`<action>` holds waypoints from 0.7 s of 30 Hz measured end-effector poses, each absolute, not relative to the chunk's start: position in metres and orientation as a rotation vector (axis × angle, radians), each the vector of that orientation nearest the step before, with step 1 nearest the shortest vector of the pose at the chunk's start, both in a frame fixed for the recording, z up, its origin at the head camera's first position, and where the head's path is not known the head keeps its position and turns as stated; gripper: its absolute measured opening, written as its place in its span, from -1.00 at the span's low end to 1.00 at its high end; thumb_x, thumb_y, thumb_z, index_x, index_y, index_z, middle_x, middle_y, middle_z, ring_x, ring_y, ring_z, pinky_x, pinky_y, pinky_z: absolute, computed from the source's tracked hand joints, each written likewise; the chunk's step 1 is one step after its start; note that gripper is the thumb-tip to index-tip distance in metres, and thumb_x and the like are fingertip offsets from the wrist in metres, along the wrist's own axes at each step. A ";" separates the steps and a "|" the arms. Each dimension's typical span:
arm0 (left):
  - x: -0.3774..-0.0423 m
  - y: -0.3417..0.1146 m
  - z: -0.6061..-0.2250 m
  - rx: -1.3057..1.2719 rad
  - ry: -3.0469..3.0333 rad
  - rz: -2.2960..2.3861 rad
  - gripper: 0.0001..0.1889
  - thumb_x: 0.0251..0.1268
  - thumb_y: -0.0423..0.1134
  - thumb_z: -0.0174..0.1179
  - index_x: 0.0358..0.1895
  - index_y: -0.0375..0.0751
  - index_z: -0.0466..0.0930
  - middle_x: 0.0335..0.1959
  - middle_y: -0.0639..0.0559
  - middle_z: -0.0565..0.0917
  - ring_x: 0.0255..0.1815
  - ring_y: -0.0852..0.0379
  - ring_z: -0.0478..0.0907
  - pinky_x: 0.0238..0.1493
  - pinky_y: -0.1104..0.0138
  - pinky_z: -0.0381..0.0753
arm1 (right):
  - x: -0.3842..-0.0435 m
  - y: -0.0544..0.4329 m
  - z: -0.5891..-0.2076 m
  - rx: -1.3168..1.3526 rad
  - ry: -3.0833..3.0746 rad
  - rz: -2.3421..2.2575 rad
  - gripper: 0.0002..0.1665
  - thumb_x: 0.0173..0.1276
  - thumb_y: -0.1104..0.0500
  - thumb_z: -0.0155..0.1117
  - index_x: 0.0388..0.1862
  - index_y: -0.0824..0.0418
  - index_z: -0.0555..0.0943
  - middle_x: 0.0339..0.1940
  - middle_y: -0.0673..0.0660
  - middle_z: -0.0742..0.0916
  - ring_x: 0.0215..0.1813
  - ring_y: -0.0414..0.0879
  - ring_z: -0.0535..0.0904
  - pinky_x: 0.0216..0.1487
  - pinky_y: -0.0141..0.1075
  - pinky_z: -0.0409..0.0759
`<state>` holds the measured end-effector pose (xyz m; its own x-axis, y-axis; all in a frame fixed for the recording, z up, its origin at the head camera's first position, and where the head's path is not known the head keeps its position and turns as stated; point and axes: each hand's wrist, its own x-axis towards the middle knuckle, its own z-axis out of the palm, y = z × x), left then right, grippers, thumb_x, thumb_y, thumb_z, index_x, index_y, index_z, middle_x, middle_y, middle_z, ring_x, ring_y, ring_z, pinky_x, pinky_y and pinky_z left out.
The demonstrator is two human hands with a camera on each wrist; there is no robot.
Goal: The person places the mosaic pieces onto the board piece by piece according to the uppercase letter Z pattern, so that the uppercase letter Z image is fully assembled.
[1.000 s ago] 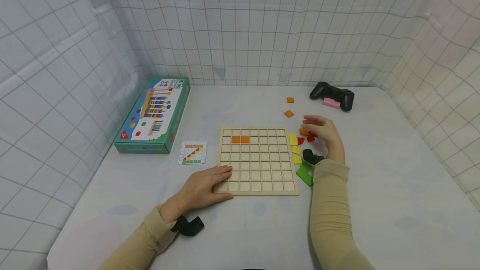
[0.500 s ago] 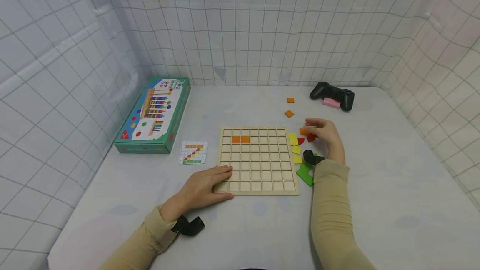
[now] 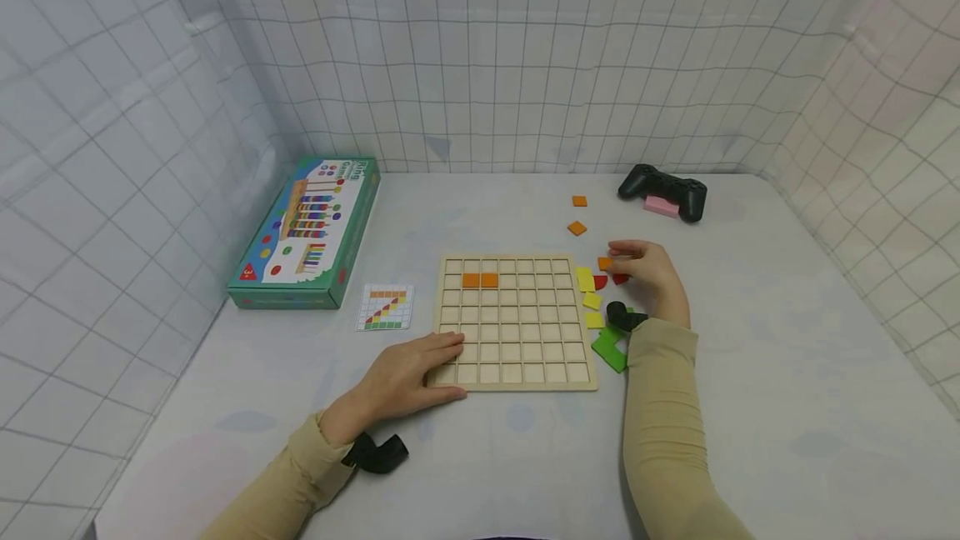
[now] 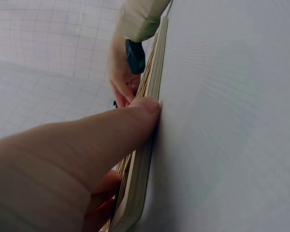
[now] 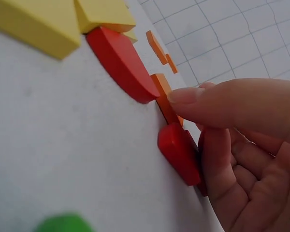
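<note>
In the head view my left hand (image 3: 408, 373) lies over the near left corner of a wooden grid board (image 3: 528, 323). Its fingers rest across the board, and the thumb (image 4: 135, 113) presses along the front edge. Two orange tiles (image 3: 480, 280) sit side by side in the board's second row. Right of the board, my right hand (image 3: 651, 269) pinches a square orange tile (image 5: 163, 92) at its edge, thumb on the near side. Directly beside that tile are red pieces (image 5: 176, 152) under the fingers and another red rounded piece (image 5: 121, 63).
Yellow tiles (image 3: 592, 301) and green tiles (image 3: 609, 350) lie along the board's right side. Two loose orange tiles (image 3: 577, 228) lie farther back. A black game controller (image 3: 663, 187) with a pink block (image 3: 662, 206) is behind. Left are a pattern card (image 3: 386, 307) and game box (image 3: 307, 232).
My right hand has lowered slightly toward the near side, its thumb and fingers closing in at the orange tile and covering more of the red piece. My left hand stays on the board corner.
</note>
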<state>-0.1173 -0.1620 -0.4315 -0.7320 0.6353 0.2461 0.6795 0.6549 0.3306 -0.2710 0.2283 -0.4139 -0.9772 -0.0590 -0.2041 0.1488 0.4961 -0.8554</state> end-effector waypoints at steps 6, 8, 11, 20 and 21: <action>-0.117 -0.162 -0.432 -1.095 -2.759 -0.615 -0.29 0.13 0.18 0.24 0.23 -0.27 0.48 0.25 -0.05 0.46 0.28 0.01 0.37 0.20 0.16 0.42 | -0.272 0.226 -0.414 0.082 2.568 -1.417 -0.44 0.28 0.23 0.27 0.26 0.29 0.45 0.16 0.26 0.57 -0.10 0.00 0.52 -0.02 -0.26 0.49; -0.117 -0.163 -0.432 -1.097 -2.753 -0.617 -0.29 0.14 0.18 0.24 0.22 -0.28 0.48 0.25 -0.05 0.47 0.28 0.01 0.37 0.20 0.16 0.42 | -0.274 0.225 -0.415 0.085 2.580 -1.410 -0.44 0.27 0.22 0.28 0.25 0.29 0.46 0.15 0.26 0.57 -0.09 0.01 0.52 -0.01 -0.24 0.50; -0.117 -0.163 -0.432 -1.100 -2.747 -0.617 -0.30 0.14 0.18 0.24 0.22 -0.28 0.49 0.25 -0.05 0.47 0.28 0.01 0.37 0.20 0.17 0.42 | -0.277 0.224 -0.418 0.114 2.607 -1.397 -0.45 0.24 0.22 0.30 0.23 0.29 0.48 0.16 0.25 0.57 0.00 0.03 0.48 0.08 -0.18 0.46; -0.117 -0.163 -0.432 -1.103 -2.751 -0.610 -0.29 0.14 0.19 0.23 0.22 -0.28 0.49 0.25 -0.05 0.47 0.28 0.01 0.37 0.20 0.16 0.42 | -0.280 0.217 -0.416 0.152 2.667 -1.356 -0.48 0.19 0.24 0.35 0.15 0.30 0.54 0.04 0.27 0.59 -0.09 0.03 0.48 -0.09 -0.26 0.49; -0.117 -0.163 -0.432 -1.103 -2.751 -0.612 -0.29 0.14 0.19 0.23 0.22 -0.28 0.49 0.25 -0.05 0.47 0.28 0.01 0.37 0.20 0.16 0.42 | -0.281 0.217 -0.416 0.146 2.667 -1.356 -0.50 0.20 0.24 0.35 0.13 0.30 0.55 0.00 0.26 0.59 -0.13 0.00 0.48 -0.14 -0.29 0.48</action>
